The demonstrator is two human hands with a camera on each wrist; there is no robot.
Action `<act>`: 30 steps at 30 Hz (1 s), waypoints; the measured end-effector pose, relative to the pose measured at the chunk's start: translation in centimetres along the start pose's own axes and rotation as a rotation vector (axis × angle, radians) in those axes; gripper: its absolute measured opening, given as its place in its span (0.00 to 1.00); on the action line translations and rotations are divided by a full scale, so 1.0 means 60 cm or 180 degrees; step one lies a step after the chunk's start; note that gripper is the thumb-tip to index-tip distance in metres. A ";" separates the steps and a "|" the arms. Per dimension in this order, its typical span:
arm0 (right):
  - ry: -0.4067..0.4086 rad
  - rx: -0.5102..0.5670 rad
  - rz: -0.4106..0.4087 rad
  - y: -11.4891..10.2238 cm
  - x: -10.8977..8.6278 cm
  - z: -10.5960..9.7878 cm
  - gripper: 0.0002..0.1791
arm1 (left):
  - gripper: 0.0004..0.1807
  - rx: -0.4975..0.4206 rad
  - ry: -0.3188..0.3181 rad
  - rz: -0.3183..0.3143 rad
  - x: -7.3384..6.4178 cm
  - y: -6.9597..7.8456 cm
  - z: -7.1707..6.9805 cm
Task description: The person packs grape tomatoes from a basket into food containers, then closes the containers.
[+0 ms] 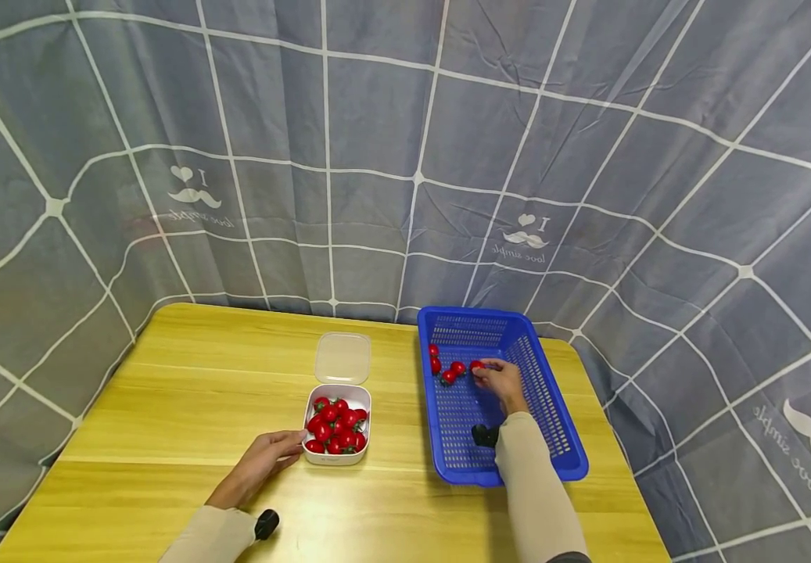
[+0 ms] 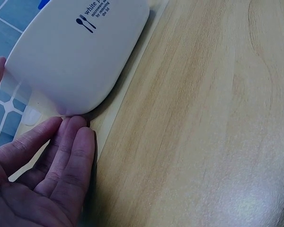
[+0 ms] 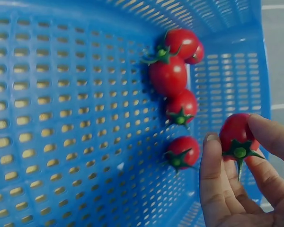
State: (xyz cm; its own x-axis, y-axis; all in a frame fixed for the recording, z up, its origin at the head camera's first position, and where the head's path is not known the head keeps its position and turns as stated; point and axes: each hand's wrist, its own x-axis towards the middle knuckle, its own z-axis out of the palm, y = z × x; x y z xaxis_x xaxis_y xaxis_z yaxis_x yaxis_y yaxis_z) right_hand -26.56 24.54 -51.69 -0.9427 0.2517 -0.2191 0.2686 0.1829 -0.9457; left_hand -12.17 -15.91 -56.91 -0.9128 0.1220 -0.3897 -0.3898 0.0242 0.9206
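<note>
My right hand [image 1: 506, 385] is inside the blue basket [image 1: 435, 438], pinching a cherry tomato [image 3: 235, 135] between thumb and fingers. Its green calyx faces the camera in the right wrist view. More cherry tomatoes [image 3: 168, 78] lie along one side of the basket floor. On the table to the left, a white lidless container [image 1: 338, 460] holds several red cherry tomatoes [image 1: 338, 426]. Fingertips of my left hand [image 1: 264, 461] touch this container's left wall, the fingers [image 2: 78, 161] fairly straight and the thumb up near the rim.
A translucent lid [image 1: 343, 358] lies flat on the wooden table [image 1: 187, 391] behind the container. The basket stands at the table's right side. A grey curtain [image 1: 377, 211] with white lines hangs behind and beside the table.
</note>
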 end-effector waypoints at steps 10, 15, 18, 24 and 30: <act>-0.0124 0.0106 -0.0158 -0.019 -0.022 0.017 0.16 | 0.34 -0.0036 0.0000 0.0019 0.000 0.000 0.001; -0.0327 0.0250 -0.0289 -0.026 -0.038 0.028 0.16 | 0.34 -0.0017 0.0023 0.0021 0.000 0.000 0.002; -0.0406 0.0356 -0.0331 -0.029 -0.045 0.035 0.16 | 0.34 -0.0014 0.0038 0.0027 0.000 0.000 0.002; -0.0616 0.0455 -0.0468 -0.038 -0.063 0.049 0.15 | 0.35 0.0012 0.0025 0.0010 0.000 0.000 0.002; -0.1019 0.0670 -0.0788 -0.031 -0.065 0.055 0.14 | 0.34 -0.0013 0.0047 -0.0023 -0.002 0.000 0.002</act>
State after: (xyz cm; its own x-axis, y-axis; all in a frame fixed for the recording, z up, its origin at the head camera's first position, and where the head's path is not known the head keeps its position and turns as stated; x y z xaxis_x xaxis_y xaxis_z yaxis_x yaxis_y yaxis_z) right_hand -24.00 20.10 -49.86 -0.9960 -0.0880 -0.0121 0.0126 -0.0049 -0.9999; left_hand -12.04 -15.83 -56.87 -0.9116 0.1072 -0.3967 -0.3969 0.0211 0.9176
